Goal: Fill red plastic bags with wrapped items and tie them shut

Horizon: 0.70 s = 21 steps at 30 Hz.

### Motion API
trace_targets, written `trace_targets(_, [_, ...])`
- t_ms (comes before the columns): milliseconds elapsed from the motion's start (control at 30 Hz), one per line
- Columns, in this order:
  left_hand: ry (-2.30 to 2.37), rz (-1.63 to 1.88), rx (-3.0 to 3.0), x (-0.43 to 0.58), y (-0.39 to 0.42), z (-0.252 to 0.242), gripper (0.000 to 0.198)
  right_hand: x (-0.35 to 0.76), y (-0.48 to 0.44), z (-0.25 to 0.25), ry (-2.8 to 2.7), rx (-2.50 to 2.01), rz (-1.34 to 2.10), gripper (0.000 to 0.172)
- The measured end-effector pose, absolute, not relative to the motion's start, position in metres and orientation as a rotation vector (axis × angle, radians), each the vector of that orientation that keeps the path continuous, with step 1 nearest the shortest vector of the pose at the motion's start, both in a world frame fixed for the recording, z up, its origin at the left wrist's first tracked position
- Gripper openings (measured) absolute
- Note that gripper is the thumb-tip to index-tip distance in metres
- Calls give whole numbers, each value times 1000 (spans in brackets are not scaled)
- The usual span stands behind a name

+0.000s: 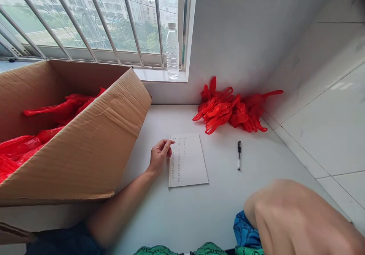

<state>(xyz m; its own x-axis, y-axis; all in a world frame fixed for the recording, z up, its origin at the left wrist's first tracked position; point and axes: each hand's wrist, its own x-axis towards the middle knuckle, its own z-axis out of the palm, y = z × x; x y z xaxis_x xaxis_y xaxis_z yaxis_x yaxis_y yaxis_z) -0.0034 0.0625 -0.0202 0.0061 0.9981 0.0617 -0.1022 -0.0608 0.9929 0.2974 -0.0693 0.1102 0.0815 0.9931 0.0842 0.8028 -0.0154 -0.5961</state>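
My left hand (pixel 160 156) lies at the left edge of an open notebook (pixel 192 167), its fingers curled together and nothing visible in them. Columns of small handwritten marks fill the left part of the page. Large and blurred, my right hand (pixel 299 217) is close to the camera at the lower right, its fingertips hidden. Beneath it shows blue patterned cloth (pixel 245 228); I cannot tell whether the hand grips it. Green patterned cloth (pixel 209 249) runs along the bottom edge. A black-capped pen (pixel 238 156) rests on the table, right of the notebook.
A big open cardboard box (pixel 94 148) with red plastic bags (pixel 61 110) inside stands at the left. More red plastic bags (pixel 228 108) lie heaped against the wall on the white table (pixel 185 217). A water bottle (pixel 172 53) stands on the sill of the barred window.
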Motion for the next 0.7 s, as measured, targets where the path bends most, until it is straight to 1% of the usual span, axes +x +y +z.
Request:
trace_targets(33, [1093, 1289, 1187, -3, 62, -20, 29, 296, -46, 118, -1788, -1760, 518, 77])
trace_targets(67, [1091, 1286, 1192, -4, 62, -19, 29, 295, -22, 123, -1841, -1497, 608, 81])
trace_targets(100, [1090, 1284, 1195, -4, 62, -19, 29, 295, 3, 127, -1842, -1416, 607, 77])
trace_targets(133, [1091, 1282, 1198, -5, 63, -19, 29, 295, 27, 127, -1791, -1385, 565, 59])
trace_targets(167, [1091, 1277, 1201, -6, 63, -20, 29, 297, 49, 125, -1620, -1434, 418, 47])
trace_targets(233, [1088, 1267, 1211, -8, 67, -23, 30, 304, 85, 114, -1290, -1667, 125, 31])
trace_targets(267, [1082, 1263, 1217, -9, 68, -24, 30, 309, 98, 105, -1180, -1822, 89, 27])
trace_targets(333, [1066, 1254, 1232, -10, 72, -27, 31, 320, 116, 84, -1090, -1928, 105, 29])
trace_targets(400, [1053, 1246, 1244, -11, 74, -29, 32, 329, 125, 63, -1045, -1986, 184, 36])
trace_targets(467, [1051, 1243, 1247, -11, 74, -28, 32, 333, 131, 46, -1017, -2002, 268, 38])
trace_targets(567, [1073, 1239, 1241, -10, 72, -25, 34, 334, 137, 32, -999, -1935, 338, 28])
trace_targets(633, [1085, 1235, 1238, -10, 71, -22, 34, 335, 140, 31, -984, -1846, 347, 20])
trace_targets(700, [1082, 1235, 1237, -10, 70, -20, 34, 339, 140, 37, -947, -1735, 337, 17])
